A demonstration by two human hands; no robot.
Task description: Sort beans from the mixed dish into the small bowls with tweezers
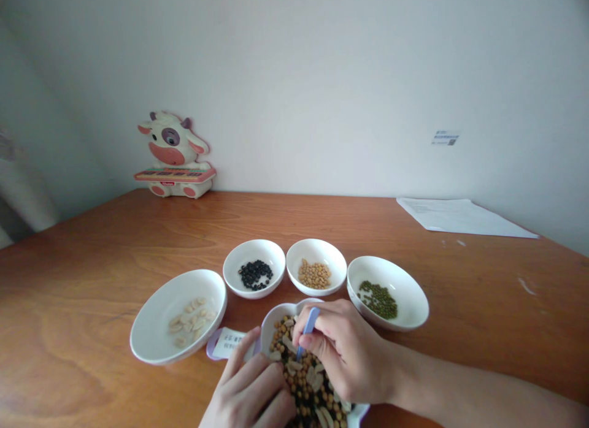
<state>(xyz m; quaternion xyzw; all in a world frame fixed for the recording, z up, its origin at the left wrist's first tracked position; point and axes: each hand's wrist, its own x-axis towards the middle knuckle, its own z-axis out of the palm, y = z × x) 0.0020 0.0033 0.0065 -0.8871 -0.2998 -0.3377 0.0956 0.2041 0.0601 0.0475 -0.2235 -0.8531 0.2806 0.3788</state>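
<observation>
In front of me is a shallow white dish (pixel 272 325) with a lilac edge and a labelled handle tab (pixel 226 344). It holds mixed peanuts (pixel 315 376), yellow soybeans and dark beans. My left hand (pixel 253 391) grips the dish's near left side, index finger stretched beside the tab, the other fingers bent over the edge; its thumb is hidden. Above the mix, my right hand (pixel 352 354) pinches slim lilac tweezers (pixel 309 324), their tip pointing down among the beans by a peanut. Whether the tip holds anything cannot be made out.
Around the dish stand white bowls: peanuts (pixel 154 314) left, black beans (pixel 234 265) and soybeans (pixel 338 265) behind, green mung beans (pixel 411 296) right. A cow toy keyboard (pixel 175 161) sits at the back left, paper sheets (pixel 464 216) at the back right.
</observation>
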